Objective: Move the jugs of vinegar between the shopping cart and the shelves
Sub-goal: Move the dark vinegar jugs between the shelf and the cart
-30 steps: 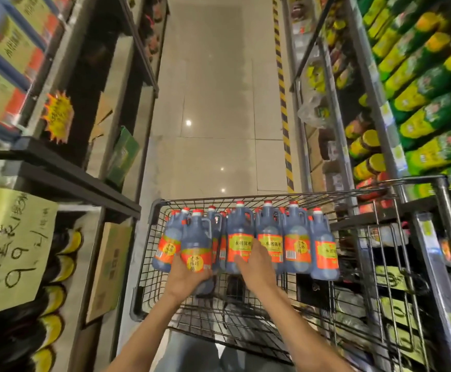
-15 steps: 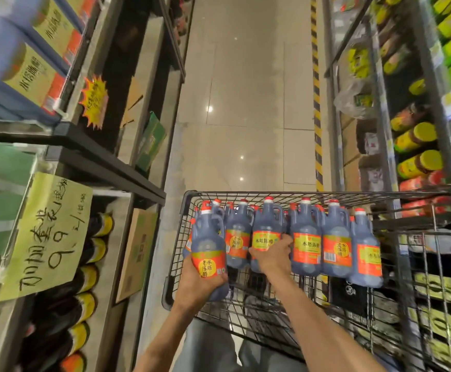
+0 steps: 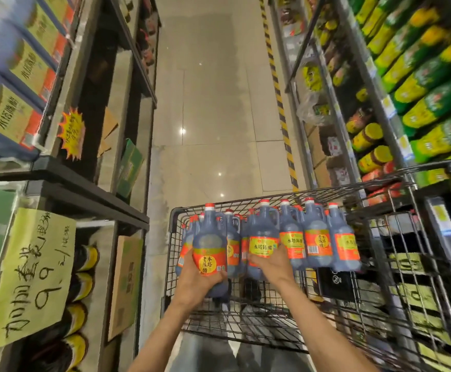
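A wire shopping cart point(image 3: 174, 264) in front of me holds several dark vinegar jugs with red caps and orange-yellow labels. My left hand point(image 3: 196, 284) grips one jug point(image 3: 210, 245) from below, raised above its neighbours at the cart's left side. My right hand point(image 3: 272, 264) grips the lower body of a second jug point(image 3: 262, 234) in the row. More jugs point(image 3: 318, 237) stand to the right along the cart's far end.
Dark shelves point(image 3: 85, 194) line the left, with boxed vinegar point(image 3: 9, 114) above, yellow-capped bottles point(image 3: 82, 285) below and a handwritten yellow price sign point(image 3: 31, 275). Shelves with green and yellow packs point(image 3: 420, 84) stand on the right. Tiled aisle floor point(image 3: 213, 103) runs ahead.
My left hand has lifted its jug higher out of the row and toward me. My right hand has closed round the lower body of the neighbouring jug. The view has shifted left.
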`<state>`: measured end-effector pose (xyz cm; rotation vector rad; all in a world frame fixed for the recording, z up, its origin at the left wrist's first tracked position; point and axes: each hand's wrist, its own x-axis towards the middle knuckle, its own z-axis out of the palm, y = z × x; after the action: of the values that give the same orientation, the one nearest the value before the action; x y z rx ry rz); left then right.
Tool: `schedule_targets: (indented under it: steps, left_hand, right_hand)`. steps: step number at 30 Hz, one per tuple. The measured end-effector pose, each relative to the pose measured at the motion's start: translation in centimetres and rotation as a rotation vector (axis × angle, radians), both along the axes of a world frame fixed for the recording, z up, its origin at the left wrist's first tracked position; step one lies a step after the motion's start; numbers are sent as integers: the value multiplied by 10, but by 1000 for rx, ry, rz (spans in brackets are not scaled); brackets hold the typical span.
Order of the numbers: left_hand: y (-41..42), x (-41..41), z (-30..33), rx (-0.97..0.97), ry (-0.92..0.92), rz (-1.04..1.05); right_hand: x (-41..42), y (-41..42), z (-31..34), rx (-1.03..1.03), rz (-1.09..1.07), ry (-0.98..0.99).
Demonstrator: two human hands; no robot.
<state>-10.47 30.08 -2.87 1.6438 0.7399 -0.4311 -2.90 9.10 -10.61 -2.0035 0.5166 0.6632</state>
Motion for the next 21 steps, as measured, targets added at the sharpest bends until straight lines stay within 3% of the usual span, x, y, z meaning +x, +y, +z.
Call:
schedule_targets:
  steps: [9, 21]
  left_hand:
    - [-52, 55, 39, 61, -176, -320]
    - [-239, 27, 124, -71, -460, -779]
  right_hand:
    - [-31, -59, 115, 103, -377, -265]
    - [-164, -214, 218, -43, -762, -562]
